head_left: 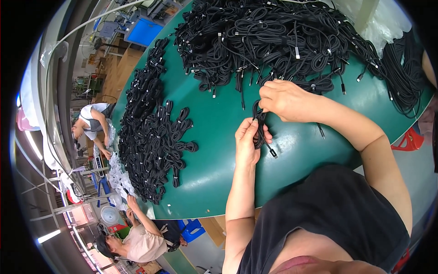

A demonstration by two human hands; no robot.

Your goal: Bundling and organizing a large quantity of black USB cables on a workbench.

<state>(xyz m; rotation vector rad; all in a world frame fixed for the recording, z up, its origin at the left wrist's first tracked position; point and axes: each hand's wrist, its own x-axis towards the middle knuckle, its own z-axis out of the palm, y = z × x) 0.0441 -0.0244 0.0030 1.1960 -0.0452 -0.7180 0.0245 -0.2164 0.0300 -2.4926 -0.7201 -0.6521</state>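
Note:
A black coiled cable is held over the green table between my two hands. My left hand is closed round the lower part of the coil, and the cable's plug end points out below the fingers. At the coil's upper end, my right hand pinches the cable with its fingertips. Just beyond the right hand lies a big heap of black coiled cables, with several metal plugs showing along its near edge.
Bundled black cables form a long pile on the table's left side. A longer hank of cable lies at the right edge. White bags lie at the far left, where two people work. A red stool stands at right.

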